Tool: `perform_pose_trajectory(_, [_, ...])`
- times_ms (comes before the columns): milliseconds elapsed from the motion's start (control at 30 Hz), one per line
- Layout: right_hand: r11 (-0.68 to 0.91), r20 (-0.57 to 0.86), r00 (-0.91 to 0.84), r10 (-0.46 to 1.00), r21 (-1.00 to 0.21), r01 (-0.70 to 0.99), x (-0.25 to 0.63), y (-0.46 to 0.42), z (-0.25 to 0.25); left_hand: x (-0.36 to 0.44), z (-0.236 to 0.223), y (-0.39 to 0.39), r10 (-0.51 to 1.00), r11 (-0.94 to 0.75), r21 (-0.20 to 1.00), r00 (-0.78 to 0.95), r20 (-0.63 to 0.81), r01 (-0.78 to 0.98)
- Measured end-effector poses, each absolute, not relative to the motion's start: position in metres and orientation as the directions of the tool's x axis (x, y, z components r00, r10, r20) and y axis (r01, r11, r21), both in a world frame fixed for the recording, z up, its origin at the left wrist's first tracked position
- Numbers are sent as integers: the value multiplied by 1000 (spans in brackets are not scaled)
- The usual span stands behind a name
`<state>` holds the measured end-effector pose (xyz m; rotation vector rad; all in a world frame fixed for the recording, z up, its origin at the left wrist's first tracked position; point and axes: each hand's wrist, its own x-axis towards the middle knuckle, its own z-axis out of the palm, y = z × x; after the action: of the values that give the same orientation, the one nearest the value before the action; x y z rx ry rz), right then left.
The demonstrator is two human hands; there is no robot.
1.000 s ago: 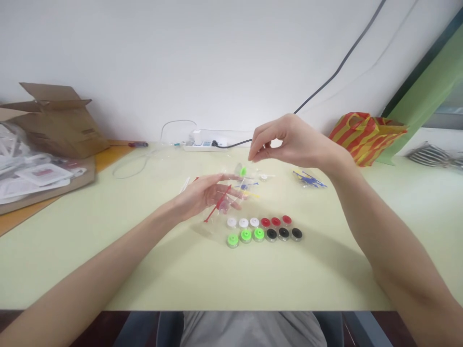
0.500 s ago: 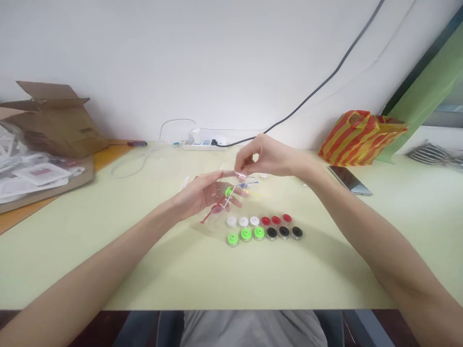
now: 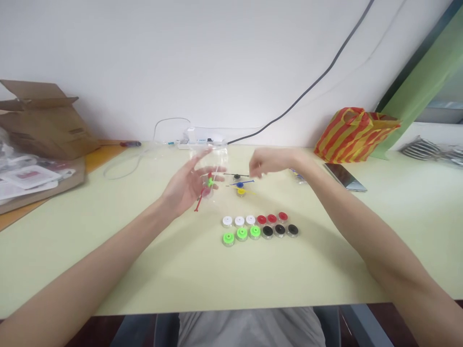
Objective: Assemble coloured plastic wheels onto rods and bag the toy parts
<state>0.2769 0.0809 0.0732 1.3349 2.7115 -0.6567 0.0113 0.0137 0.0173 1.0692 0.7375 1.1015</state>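
Note:
My left hand (image 3: 183, 188) holds a clear plastic bag (image 3: 219, 156), its thumb raised along the bag and its fingers stretched behind it. Small plastic pieces show at the palm: a red one with a thin arm (image 3: 198, 200), a green one (image 3: 209, 182) and a white strip. Just right of these, a black piece (image 3: 237, 177), a blue piece (image 3: 240, 185) and a yellow piece (image 3: 241, 192), each with thin arms, lie on the table. Above the table beyond them, my right hand (image 3: 267, 160) is closed, fingers curled down; whatever it pinches is hidden.
Two rows of small round caps, white (image 3: 239, 221), red (image 3: 272, 219), green (image 3: 242, 233) and black (image 3: 279, 230), lie nearer me. A power strip (image 3: 202, 143) sits by the wall. Cardboard box (image 3: 50, 125) stands left; striped bag (image 3: 354, 137) and phone (image 3: 345, 177) are right.
My right hand has come away from the bag and moved right. My left hand has shifted left with the bag, bringing the black, blue and yellow pieces into clearer view.

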Motion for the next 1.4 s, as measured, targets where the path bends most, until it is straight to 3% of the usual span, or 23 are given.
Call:
perform_pose_trajectory(33, [495, -390, -586, 710, -315, 809, 275, 81, 69, 11, 17, 15, 962, 77, 933, 274, 24, -352])
perform_pose_trajectory(100, [465, -555, -522, 648, -255, 848, 267, 79, 59, 10, 16, 17, 976, 87, 926, 220, -5, -367])
perform_pose_trajectory(300, [589, -540, -615, 575, -249, 769, 246, 76, 49, 10, 13, 19, 979, 133, 941, 188, -76, -310])
perform_pose_trajectory(400, [590, -445, -660, 605, -305, 747, 258, 72, 63, 10, 14, 19, 973, 143, 954, 212, -87, -265])
perform_pose_trajectory(567, [621, -127, -709, 693, -393, 678, 291, 57, 103, 7, 14, 17, 931, 100, 986, 361, -46, -132])
perform_pose_trajectory(767, [695, 309, -624, 718, -370, 617, 313, 38, 130, 7, 15, 14, 895, 7, 998, 446, 19, -56])
perform_pose_trajectory(867, [722, 435, -579, 690, -358, 592, 308, 23, 137, 7, 16, 14, 888, -20, 999, 459, 33, -32])
perform_pose_trajectory(1000, [736, 463, -578, 671, -325, 594, 294, 4, 140, 7, 18, 12, 882, -23, 999, 471, 10, 22])
perform_pose_trajectory(1167, [765, 397, -668, 630, -170, 621, 279, 0, 136, 9, 20, 9, 843, -26, 1000, 537, 19, 6])
perform_pose_trajectory(1400, [853, 336, -786, 519, -143, 502, 250, 3, 119, 8, 19, 9, 843, -19, 1000, 537, 21, -8])
